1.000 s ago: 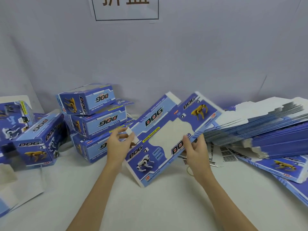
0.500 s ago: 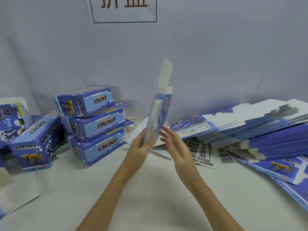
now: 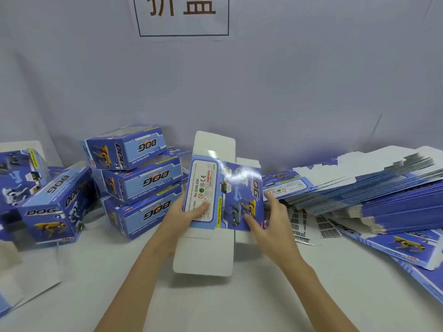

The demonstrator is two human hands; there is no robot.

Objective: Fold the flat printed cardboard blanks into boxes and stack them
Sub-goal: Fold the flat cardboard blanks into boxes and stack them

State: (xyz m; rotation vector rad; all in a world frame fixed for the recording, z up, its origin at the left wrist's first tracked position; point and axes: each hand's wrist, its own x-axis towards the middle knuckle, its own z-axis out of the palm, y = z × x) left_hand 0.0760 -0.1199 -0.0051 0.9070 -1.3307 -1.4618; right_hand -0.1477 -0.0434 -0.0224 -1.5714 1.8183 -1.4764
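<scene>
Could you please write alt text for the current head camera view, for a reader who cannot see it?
Two bare hands, left hand and right hand, hold a flat blue printed cardboard blank above a white table, its warning-label panel facing the camera. Three folded boxes are stacked to the left, and a pile of flat blanks lies to the right.
</scene>
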